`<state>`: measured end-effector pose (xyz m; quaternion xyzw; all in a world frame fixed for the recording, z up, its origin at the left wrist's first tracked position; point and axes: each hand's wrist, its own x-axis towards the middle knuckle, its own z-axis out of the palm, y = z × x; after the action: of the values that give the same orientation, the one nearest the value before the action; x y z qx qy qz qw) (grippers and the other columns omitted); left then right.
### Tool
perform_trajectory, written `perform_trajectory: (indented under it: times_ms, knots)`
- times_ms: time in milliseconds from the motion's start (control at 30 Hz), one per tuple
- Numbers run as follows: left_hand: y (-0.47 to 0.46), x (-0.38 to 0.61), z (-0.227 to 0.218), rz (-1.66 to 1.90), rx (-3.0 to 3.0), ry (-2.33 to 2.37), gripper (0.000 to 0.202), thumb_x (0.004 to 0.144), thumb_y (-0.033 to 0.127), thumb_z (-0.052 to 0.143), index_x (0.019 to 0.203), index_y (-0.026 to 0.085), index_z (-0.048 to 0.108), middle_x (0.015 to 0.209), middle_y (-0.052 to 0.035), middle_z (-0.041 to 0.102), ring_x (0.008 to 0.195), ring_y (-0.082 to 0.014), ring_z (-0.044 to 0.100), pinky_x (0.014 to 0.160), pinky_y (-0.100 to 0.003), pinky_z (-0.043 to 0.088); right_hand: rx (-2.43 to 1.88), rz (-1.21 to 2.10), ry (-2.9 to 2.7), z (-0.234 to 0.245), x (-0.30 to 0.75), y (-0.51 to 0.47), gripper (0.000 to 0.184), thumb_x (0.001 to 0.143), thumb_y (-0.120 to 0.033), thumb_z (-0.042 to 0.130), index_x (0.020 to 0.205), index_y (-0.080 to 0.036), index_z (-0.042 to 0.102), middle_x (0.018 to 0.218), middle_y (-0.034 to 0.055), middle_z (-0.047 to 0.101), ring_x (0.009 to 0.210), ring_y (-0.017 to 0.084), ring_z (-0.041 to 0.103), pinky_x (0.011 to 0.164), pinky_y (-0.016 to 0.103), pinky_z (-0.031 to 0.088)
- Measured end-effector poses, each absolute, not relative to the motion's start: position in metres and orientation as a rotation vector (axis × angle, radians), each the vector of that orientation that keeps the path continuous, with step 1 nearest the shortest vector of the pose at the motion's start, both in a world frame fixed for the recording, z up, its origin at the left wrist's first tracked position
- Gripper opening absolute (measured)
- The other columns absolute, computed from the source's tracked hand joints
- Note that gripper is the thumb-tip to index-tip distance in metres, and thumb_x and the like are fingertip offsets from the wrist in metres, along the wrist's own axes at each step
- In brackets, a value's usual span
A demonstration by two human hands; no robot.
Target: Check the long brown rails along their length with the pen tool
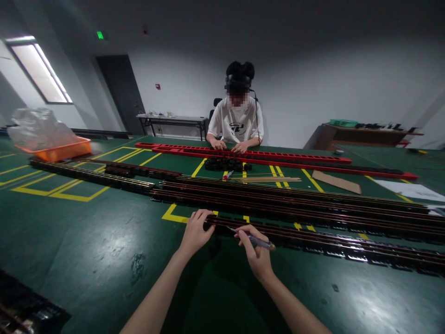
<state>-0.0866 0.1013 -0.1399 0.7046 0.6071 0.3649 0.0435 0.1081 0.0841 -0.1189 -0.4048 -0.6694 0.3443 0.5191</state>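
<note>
Pinching a pen-like tool, right hand aims its tip at the near black rail, whose left end left hand clasps; fine tip work, seemingly demanding a steady hold.

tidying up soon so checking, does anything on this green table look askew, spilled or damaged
Nothing is spilled or visibly broken. The dark rails lie roughly parallel. Only oddities: a scuffed patch on the green table near the left hand, and a cardboard piece lying askew.
</note>
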Motion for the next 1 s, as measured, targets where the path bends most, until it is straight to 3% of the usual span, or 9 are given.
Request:
perform_trajectory:
  times_ms: [1000]
  knots:
    - [0.101,-0.088,-0.138,1.044,2.135,1.859,0.025,0.078,0.020,0.053,0.102,0.021,0.056,0.106,-0.0047,0.060,0.099,-0.0231,0.054,0.087,-0.040,0.043,-1.008,0.888,-1.545,-0.123,0.110,0.085,0.022,0.085,-0.038,0.051,0.081,-0.019,0.061,0.068,0.0032,0.065,0.055,0.014,0.059,0.051,0.024,0.046]
